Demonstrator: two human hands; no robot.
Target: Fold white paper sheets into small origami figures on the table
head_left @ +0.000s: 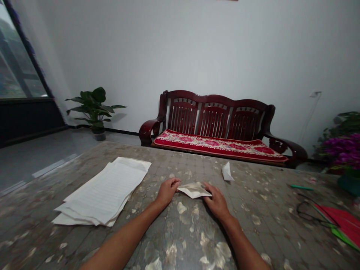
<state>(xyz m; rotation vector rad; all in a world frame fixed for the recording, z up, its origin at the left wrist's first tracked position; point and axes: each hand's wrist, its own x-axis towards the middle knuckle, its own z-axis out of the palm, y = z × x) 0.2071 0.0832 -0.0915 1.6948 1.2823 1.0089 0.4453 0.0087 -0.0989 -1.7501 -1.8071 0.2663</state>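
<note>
folded paper (194,190) lying on mottled tabletop (180,221), between left hand (167,192) and right hand (216,201), both slightly curled, fingers pressed on its ends; stack of lined paper (102,191) just left of it.

No writing, label or number can be read on the folded paper (194,190) or anywhere else in view.

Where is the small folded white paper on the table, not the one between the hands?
In the head view, the small folded paper stands on the table beyond the right hand, near the far edge, before the red sofa cushion.
</note>
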